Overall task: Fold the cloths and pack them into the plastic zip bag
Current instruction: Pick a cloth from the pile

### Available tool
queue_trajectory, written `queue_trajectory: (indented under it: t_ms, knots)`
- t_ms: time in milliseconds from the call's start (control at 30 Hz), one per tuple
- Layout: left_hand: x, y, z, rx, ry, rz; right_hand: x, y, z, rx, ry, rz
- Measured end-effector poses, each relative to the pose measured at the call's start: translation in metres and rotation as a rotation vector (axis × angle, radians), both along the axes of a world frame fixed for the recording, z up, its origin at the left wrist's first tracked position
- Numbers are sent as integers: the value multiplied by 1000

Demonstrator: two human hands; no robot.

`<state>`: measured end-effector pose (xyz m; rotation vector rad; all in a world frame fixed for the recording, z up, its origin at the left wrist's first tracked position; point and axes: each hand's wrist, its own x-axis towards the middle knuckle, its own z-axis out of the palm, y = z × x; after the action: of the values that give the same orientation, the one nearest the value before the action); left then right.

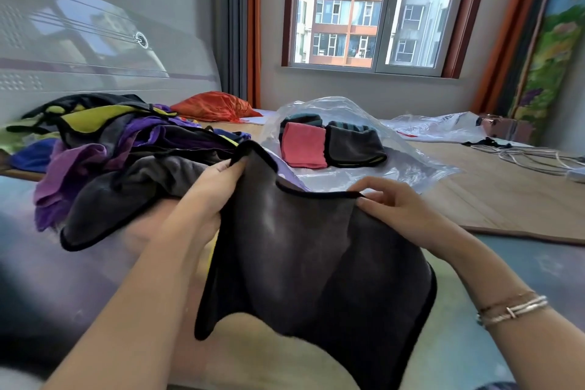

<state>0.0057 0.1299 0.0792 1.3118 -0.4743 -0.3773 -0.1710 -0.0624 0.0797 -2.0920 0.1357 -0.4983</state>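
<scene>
- We see open mat (493, 187) to the right, room enough to lay a fold flat.
- The heap of unfolded cloths (120, 149) crowds our left side.
- The plastic zip bag (408, 168) lies ahead, its mouth towards us, with a pink cloth (302, 144) and a grey one (354, 144) already inside.
- We hold the dark grey cloth (316, 256) up in front of us; it hangs limp, so we judge it soft, light and best taken at the corners of its piped hem.
- Our left hand (218, 181) pinches the upper left corner; our right hand (389, 196) pinches the top edge.

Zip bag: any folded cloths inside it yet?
Yes, a pink cloth and a grey cloth lie folded inside the zip bag.
</scene>
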Motion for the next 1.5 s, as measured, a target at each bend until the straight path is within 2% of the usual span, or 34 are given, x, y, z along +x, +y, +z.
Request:
queue_trajectory:
  t_ms: [100,200,233,267,300,367,433,467,533,633,667,733,867,967,1100,1300,1500]
  knots:
    - [-18,-11,-7,93,-34,-61,6,9,-1,-125,-34,-89]
    - [-25,-20,-16,470,-455,106,14,7,-6,-420,94,-302]
    - [-28,-21,-17,543,-547,209,16,5,-6,-429,144,-362]
    - [-31,-21,-16,526,-541,257,18,5,-6,-392,183,-407]
    - [-33,-22,-16,483,-498,235,19,5,-5,-307,208,-439]
    - [-38,-26,-15,349,-328,103,19,9,-3,33,183,-414]
    - [-45,-30,-14,295,-242,15,18,14,1,444,135,-227]
    - [-47,-31,-15,288,-232,1,17,15,2,584,113,-116]
    - [-51,-32,-15,245,-222,5,16,17,5,708,86,21]
    - [-53,-33,-12,197,-220,-21,19,22,4,761,34,96]
    - [-54,-32,-12,183,-215,-35,20,25,3,710,10,92]
    - [-56,-31,-11,157,-196,-46,24,32,-2,467,-47,14]
    - [-55,-30,-12,104,-148,-81,33,41,-11,-270,-191,-212]
    - [-52,-30,-12,44,-103,-36,33,36,-14,-480,-259,-265]
    - [-48,-27,-15,2,-94,-15,26,31,-9,-477,-342,-221]
    - [-63,-33,-12,-132,82,-335,18,29,3,-133,-295,-33]
    - [-72,-41,-11,-226,93,-389,19,25,3,-75,-356,-122]
